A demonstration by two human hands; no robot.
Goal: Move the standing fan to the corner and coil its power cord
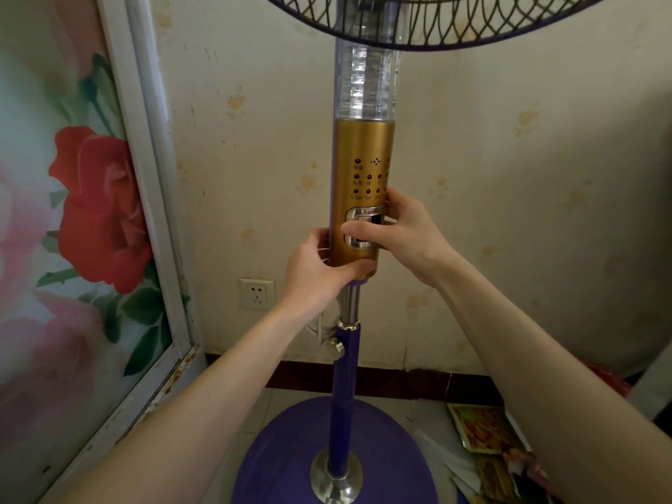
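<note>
The standing fan point(363, 154) rises in the middle of the view, upright, with a gold control column, a purple pole and a round purple base point(291, 452) on the floor. Its dark grille fills the top edge. My left hand point(316, 267) grips the lower end of the gold column from the left. My right hand point(403, 231) wraps the same column from the right, thumb across the button panel. A white power cord point(320, 327) hangs in loops behind the pole, just below my left hand, near the height knob.
A wall socket point(256, 293) sits low on the cream wall behind the fan. A white-framed panel with a red rose print point(98, 209) stands at the left, forming a corner with the wall. Printed packets and papers point(483, 431) lie on the floor at the right.
</note>
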